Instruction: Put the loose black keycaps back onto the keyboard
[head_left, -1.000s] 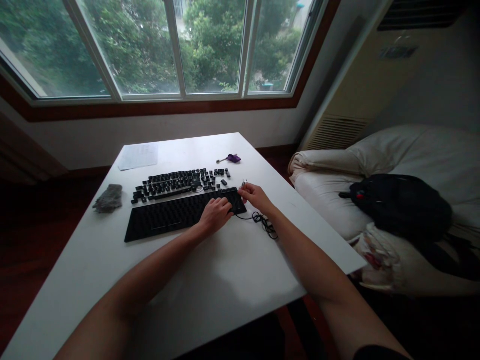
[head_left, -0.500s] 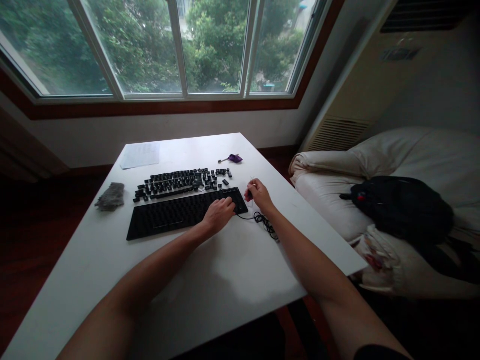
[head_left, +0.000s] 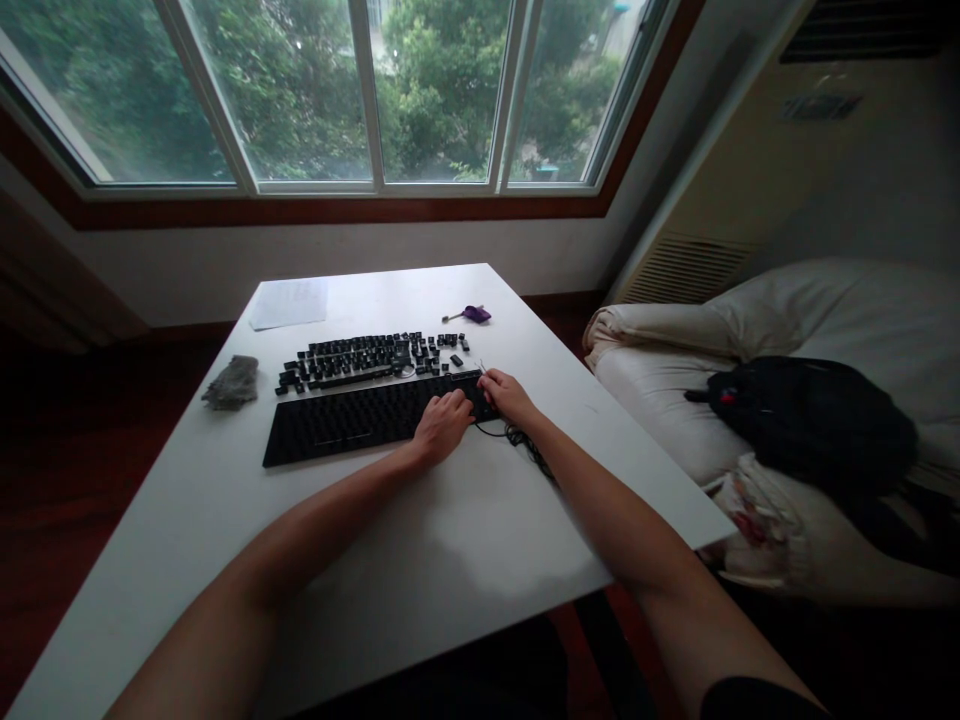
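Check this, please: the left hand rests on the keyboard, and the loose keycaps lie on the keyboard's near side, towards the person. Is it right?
Not quite: the head view shows the keycaps beyond the keyboard, on its far side. The left hand does rest on the keyboard.

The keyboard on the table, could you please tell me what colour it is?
The keyboard is black; it shows best in the head view.

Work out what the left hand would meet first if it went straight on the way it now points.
Most likely the right hand, just beyond the left hand near the right end of the black keyboard, though depth is hard to judge from this view.
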